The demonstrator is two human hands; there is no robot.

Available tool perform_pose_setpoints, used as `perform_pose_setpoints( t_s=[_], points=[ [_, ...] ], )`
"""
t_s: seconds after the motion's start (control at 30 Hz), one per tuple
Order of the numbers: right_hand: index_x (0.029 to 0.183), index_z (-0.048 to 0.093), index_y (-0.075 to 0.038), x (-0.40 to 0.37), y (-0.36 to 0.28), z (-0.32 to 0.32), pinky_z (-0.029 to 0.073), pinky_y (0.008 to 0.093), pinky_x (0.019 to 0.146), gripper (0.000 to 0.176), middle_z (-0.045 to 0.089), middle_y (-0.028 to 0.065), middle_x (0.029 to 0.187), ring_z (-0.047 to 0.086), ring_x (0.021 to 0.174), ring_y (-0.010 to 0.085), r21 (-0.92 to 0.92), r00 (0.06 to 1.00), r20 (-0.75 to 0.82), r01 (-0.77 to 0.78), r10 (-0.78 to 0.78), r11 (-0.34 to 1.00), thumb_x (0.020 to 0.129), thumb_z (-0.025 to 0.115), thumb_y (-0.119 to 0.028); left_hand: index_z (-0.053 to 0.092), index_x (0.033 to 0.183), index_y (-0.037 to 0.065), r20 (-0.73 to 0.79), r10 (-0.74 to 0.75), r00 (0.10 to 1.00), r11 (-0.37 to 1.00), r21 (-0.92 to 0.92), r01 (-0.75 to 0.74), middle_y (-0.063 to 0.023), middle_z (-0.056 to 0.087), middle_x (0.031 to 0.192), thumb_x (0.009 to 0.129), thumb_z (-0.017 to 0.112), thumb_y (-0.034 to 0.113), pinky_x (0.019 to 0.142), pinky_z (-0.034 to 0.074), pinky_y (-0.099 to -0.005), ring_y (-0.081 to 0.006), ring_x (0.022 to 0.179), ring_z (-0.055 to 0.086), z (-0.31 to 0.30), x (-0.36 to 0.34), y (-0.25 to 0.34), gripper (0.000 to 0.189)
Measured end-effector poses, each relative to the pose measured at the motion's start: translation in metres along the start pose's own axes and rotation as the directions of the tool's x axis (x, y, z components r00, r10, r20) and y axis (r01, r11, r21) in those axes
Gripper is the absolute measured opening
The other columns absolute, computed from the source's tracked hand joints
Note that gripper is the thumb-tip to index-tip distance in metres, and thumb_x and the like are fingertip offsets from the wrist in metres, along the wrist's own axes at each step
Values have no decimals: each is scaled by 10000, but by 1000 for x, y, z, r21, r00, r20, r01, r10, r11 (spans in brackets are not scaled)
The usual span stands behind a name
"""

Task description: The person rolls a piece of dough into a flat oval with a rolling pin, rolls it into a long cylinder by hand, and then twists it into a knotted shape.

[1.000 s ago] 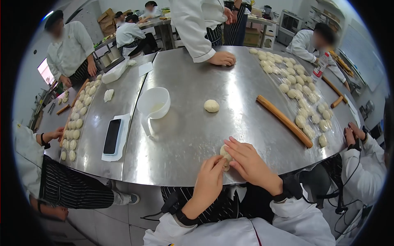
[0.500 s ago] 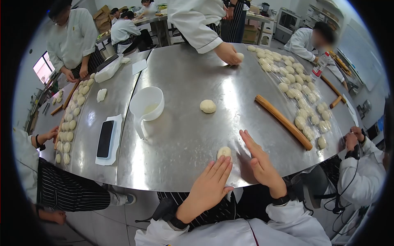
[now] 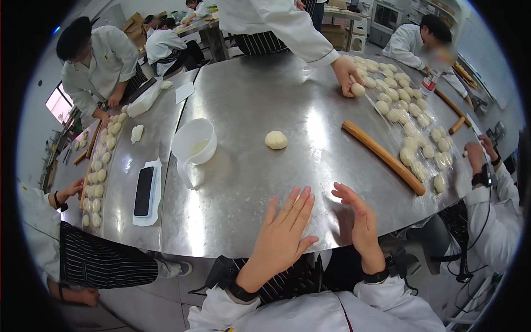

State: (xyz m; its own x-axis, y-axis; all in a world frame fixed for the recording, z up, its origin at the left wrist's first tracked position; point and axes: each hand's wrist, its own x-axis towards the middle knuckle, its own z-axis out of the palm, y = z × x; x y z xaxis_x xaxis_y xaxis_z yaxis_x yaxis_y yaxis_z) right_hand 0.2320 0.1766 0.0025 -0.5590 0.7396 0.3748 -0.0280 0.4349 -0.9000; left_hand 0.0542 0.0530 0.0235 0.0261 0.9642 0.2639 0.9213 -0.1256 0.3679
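My left hand is stretched out flat over the steel table near its front edge, fingers straight and slightly spread. The small dough ball that lay by its fingertips is hidden, seemingly under that hand. To its right my right hand stands on edge, palm inward, fingers extended and holding nothing. Beyond both hands a pale dough ball rests alone on the metal. A white plastic jug with some liquid in it stands left of that ball.
A wooden rolling pin lies to the right, beside plastic-covered dough balls. At left are a phone on paper and another row of dough balls. Across the table a co-worker's hand holds a dough ball. Other people work around.
My left hand has slid forward over the small dough ball, which is now out of sight. My right hand has shifted slightly right. The co-worker's hand opposite moved right with its dough ball.
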Motion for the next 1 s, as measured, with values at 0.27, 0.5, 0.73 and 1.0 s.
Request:
perform_pose_setpoints(
  t_s=[0.27,0.5,0.73,1.0],
  points=[
    [1365,501,55,-11,23,-5,442,340,927,683,630,197,1269,637,1059,237,228,993,-63,-78,95,971,1054,293,-517,308,1497,-24,-13,-21,1000,999,-35,20,-212,298,1565,1000,472,356,1196,117,-527,-345,1477,240,-7,23,-11,648],
    [1354,519,52,-11,20,-8,477,304,876,603,686,172,1174,665,978,208,282,994,-71,-60,83,957,1072,321,-443,316,1493,-21,85,-52,995,985,-159,65,-203,283,1576,977,494,279,1194,124,-535,-349,1489,211,-9,31,-17,623],
    [1332,536,58,-10,19,-15,485,305,861,607,702,166,1121,663,950,198,295,995,-70,-48,71,954,1071,320,-445,232,1521,-41,140,-16,990,996,84,4,-262,226,1583,954,521,370,1190,108,-551,-404,1489,182,4,-5,13,758],
    [1310,555,60,-13,20,-11,499,296,836,583,718,148,1067,669,908,182,366,993,-100,-24,65,930,1077,323,-422,229,1511,-63,150,-17,989,987,159,-7,-260,231,1579,963,503,459,1178,122,-581,-412,1475,214,2,-22,7,805]
  ],
)
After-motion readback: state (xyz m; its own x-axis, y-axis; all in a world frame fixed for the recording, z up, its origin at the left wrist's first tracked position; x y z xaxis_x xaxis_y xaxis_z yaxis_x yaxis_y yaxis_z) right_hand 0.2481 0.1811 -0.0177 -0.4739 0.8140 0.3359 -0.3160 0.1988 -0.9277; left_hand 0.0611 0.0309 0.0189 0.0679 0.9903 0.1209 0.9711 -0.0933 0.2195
